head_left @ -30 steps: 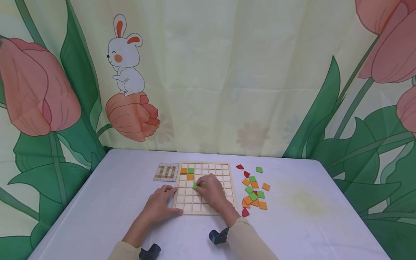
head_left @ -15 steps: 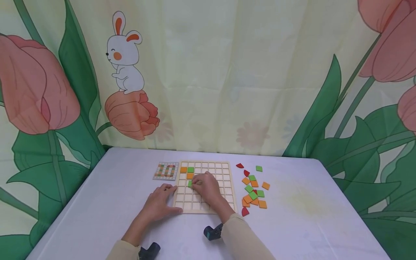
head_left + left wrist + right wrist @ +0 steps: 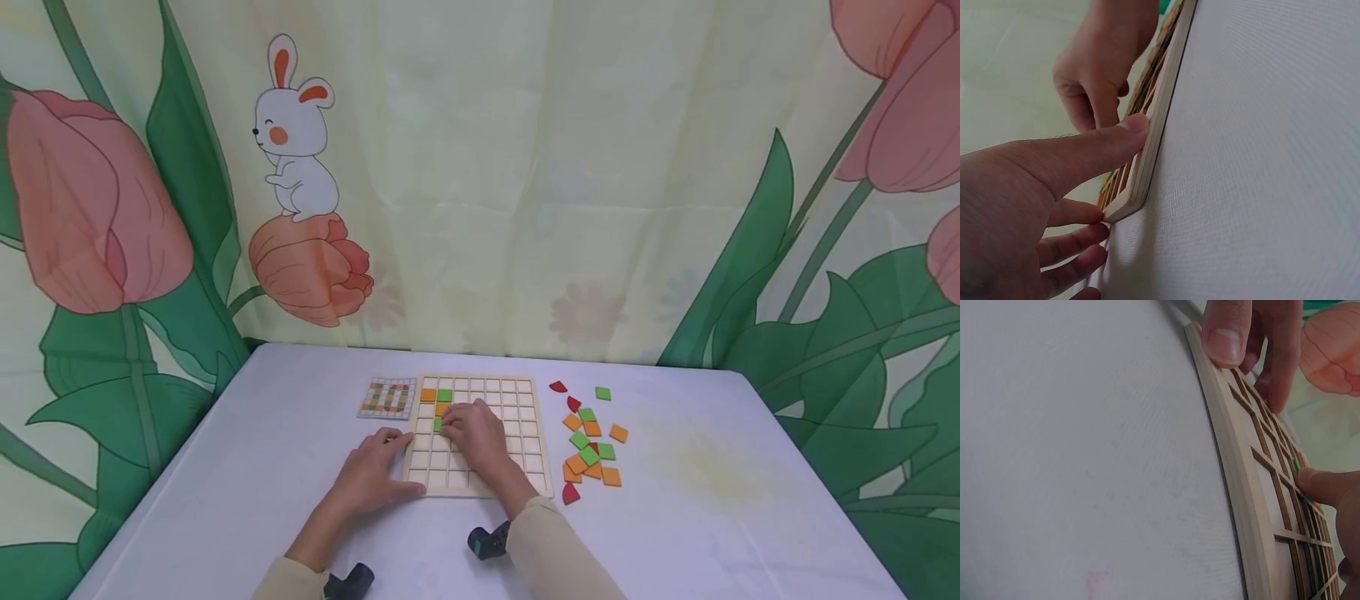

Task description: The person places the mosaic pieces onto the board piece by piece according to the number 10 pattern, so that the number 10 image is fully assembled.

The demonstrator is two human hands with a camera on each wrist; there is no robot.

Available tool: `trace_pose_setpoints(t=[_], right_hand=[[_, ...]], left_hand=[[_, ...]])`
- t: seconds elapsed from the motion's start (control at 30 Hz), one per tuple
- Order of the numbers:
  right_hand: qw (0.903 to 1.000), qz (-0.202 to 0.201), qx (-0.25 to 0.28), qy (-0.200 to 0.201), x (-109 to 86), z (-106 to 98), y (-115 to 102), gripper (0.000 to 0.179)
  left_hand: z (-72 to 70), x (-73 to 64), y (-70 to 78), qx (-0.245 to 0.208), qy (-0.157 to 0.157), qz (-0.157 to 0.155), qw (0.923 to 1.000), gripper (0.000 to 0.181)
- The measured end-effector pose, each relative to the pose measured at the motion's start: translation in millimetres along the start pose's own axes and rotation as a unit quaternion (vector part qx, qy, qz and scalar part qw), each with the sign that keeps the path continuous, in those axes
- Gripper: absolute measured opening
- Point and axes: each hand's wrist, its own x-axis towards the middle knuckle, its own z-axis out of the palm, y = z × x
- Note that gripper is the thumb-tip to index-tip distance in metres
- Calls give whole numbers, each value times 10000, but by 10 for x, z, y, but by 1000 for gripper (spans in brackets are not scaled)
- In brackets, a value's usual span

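On the wooden grid board [image 3: 480, 492], my right hand [image 3: 480, 435] is at a green square tile [image 3: 438, 425] left of the middle. Its fingertips pinch the tile, and they hide part of it; the right wrist view shows the thumb against its green edge. My left hand [image 3: 371, 475] rests at the board's near left corner. Its straight thumb lies on the front rim, and its other fingers touch the left side. Further up, an orange tile [image 3: 427, 395], a green tile [image 3: 445, 395] and another orange tile [image 3: 442, 409] sit in cells.
Left of the board lies a pattern card [image 3: 387, 398]. To the right, several loose green, orange and red pieces [image 3: 588, 456] are scattered, some overlapping. Dark wrist devices [image 3: 489, 542] are below the hands. A printed curtain [image 3: 480, 208] hangs behind the white table [image 3: 720, 517].
My right hand has moved slightly left with the green tile, bringing it to a cell below the lower orange tile. The left hand stays at the board's corner.
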Motion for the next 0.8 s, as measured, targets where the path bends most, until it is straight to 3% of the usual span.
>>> trace_pose_setpoints(t=[0.4, 0.8], right_hand=[[9998, 49, 198, -23, -78, -85, -11, 7], [9955, 391, 857, -71, -219, -256, 63, 9]], left_hand=[[15, 9, -11, 85, 26, 66, 9999, 89], [4, 11, -32, 114, -17, 79, 9999, 89]])
